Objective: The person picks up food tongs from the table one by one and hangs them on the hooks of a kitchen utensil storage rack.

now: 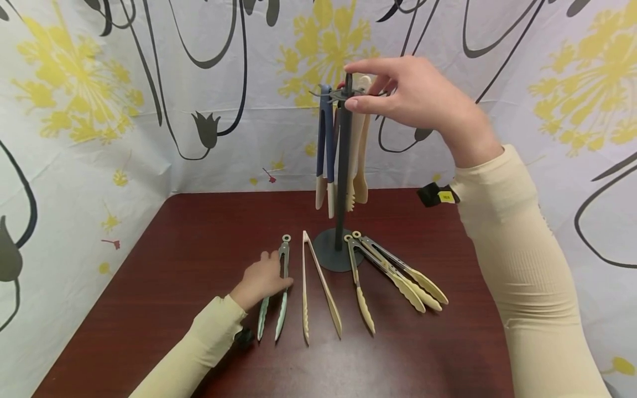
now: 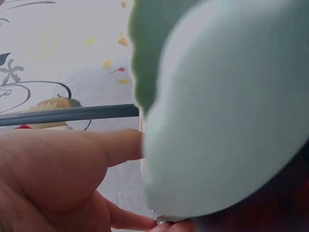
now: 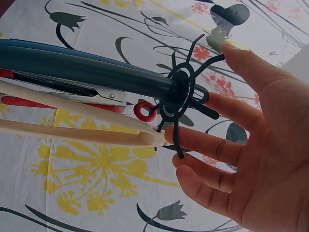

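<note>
My left hand (image 1: 261, 279) grips a pair of mint-green tipped tongs (image 1: 281, 318) by the metal arms, low over the table at the left. Their scalloped green tip (image 2: 217, 121) fills much of the left wrist view, close to the camera. Up at the top of a dark utensil stand (image 1: 343, 182), my right hand (image 1: 420, 94) holds the hooked ring (image 3: 186, 92) between thumb and fingers. On its hooks hang blue tongs with white tips (image 1: 325, 132), cream tongs (image 3: 87, 133) and a red-ringed metal pair (image 3: 145, 111), partly hidden in the head view by the post.
Pale wooden-looking tongs (image 1: 325, 284) lie spread between the green pair and the stand's round base (image 1: 328, 260). Several yellow-tipped tongs (image 1: 365, 312) lie fanned out at the base's right, on the dark red table (image 1: 149, 304). A patterned cloth (image 1: 249, 110) hangs behind.
</note>
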Action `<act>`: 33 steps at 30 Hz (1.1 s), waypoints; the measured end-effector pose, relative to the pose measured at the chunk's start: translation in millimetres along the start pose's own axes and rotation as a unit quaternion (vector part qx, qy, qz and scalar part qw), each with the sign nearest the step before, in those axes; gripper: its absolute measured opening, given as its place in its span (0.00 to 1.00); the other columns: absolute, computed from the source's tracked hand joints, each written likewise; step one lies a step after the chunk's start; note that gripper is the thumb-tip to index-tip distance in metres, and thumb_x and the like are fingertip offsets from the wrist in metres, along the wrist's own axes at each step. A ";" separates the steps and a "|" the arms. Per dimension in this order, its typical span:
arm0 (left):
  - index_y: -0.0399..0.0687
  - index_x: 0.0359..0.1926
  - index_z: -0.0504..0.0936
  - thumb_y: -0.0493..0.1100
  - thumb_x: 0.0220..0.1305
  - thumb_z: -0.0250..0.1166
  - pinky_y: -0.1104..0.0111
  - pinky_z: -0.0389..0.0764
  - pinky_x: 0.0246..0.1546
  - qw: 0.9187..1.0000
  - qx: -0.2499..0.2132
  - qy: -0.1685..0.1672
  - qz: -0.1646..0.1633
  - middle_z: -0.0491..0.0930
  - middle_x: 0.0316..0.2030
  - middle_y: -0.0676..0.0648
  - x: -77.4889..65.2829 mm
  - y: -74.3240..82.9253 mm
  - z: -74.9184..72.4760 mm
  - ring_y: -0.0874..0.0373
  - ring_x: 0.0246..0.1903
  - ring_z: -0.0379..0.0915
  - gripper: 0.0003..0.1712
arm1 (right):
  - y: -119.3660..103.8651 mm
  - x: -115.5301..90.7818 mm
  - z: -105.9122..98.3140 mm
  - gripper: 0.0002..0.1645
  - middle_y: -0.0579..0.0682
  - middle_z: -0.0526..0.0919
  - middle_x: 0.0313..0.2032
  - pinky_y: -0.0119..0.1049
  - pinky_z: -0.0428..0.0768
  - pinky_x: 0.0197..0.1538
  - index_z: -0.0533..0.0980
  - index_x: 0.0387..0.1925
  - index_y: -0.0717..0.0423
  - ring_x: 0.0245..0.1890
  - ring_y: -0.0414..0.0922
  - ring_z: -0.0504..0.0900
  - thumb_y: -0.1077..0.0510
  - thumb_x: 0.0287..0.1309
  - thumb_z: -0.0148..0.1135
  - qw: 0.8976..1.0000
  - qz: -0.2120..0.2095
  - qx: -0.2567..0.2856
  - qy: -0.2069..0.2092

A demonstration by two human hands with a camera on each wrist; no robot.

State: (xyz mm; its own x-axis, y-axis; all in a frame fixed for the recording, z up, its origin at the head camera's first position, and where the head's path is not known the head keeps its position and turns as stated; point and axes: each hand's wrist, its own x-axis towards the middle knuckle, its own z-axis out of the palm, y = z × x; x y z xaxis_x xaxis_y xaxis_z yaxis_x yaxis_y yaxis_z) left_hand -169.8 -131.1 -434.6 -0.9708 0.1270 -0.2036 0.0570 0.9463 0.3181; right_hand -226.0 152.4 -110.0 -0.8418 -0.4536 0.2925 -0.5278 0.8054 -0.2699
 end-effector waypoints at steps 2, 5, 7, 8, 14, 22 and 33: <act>0.27 0.71 0.58 0.56 0.60 0.69 0.60 0.76 0.22 1.000 0.004 0.001 -0.005 0.65 0.64 0.26 0.8 0.7 1.9 0.50 0.23 0.75 0.51 | -0.4 -0.3 0.0 0.39 0.54 0.80 0.55 0.51 0.71 0.52 0.58 0.74 0.28 0.56 0.53 0.75 0.33 0.64 0.56 1.000 0.002 -0.001 0.000; 0.27 0.71 0.58 0.55 0.58 0.69 0.60 0.74 0.21 1.000 0.003 0.006 -0.009 0.66 0.63 0.26 0.8 1.8 3.3 0.51 0.22 0.73 0.51 | -0.6 -0.5 0.3 0.39 0.54 0.80 0.55 0.51 0.71 0.52 0.58 0.74 0.28 0.56 0.53 0.75 0.32 0.64 0.55 1.000 0.004 -0.002 -0.001; 0.28 0.71 0.59 0.53 0.58 0.69 0.61 0.73 0.21 1.000 -0.001 0.010 -0.008 0.67 0.62 0.27 0.5 2.3 3.4 0.51 0.22 0.73 0.50 | -0.7 -0.5 0.5 0.39 0.54 0.80 0.55 0.51 0.71 0.52 0.58 0.74 0.28 0.56 0.53 0.75 0.32 0.64 0.55 1.000 0.004 -0.002 -0.001; 0.28 0.71 0.59 0.53 0.57 0.69 0.61 0.73 0.20 1.000 -0.003 0.012 -0.008 0.67 0.62 0.27 0.3 2.5 3.3 0.51 0.22 0.72 0.50 | -0.8 -0.5 0.6 0.39 0.54 0.80 0.55 0.51 0.71 0.52 0.58 0.74 0.28 0.56 0.53 0.75 0.32 0.64 0.55 1.000 0.004 -0.002 -0.001; 0.29 0.73 0.57 0.51 0.57 0.67 0.63 0.70 0.19 1.000 -0.010 0.029 -0.003 0.67 0.63 0.27 0.1 3.2 -1.3 0.51 0.21 0.71 0.50 | -1.3 -0.4 0.6 0.39 0.54 0.81 0.54 0.50 0.72 0.52 0.58 0.74 0.29 0.56 0.53 0.76 0.33 0.64 0.55 1.000 -0.001 -0.001 0.000; 0.37 0.75 0.56 0.48 0.54 0.67 0.64 0.69 0.19 0.991 -0.025 0.129 0.028 0.72 0.52 0.32 -1.6 8.5 -24.1 0.52 0.25 0.70 0.51 | -1.2 -0.6 1.1 0.39 0.54 0.81 0.54 0.50 0.72 0.52 0.58 0.74 0.28 0.56 0.53 0.75 0.32 0.64 0.56 1.000 0.002 0.000 0.000; 0.52 0.79 0.48 0.48 0.65 0.65 0.64 0.71 0.23 0.956 -0.079 0.267 0.096 0.69 0.54 0.37 -7.3 32.0 -69.3 0.50 0.31 0.70 0.49 | -0.1 -1.8 1.2 0.39 0.54 0.81 0.54 0.50 0.72 0.52 0.58 0.74 0.29 0.55 0.53 0.76 0.33 0.65 0.55 1.000 0.000 -0.004 0.002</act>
State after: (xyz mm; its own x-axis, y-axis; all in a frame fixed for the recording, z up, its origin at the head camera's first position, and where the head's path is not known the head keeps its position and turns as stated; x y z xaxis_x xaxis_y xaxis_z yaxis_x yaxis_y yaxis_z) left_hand -177.0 -122.3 -358.8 -0.9288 0.0851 0.3607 0.2519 0.8588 0.4461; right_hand -224.6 152.7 -111.7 -0.8414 -0.4518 0.2966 -0.5267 0.8085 -0.2625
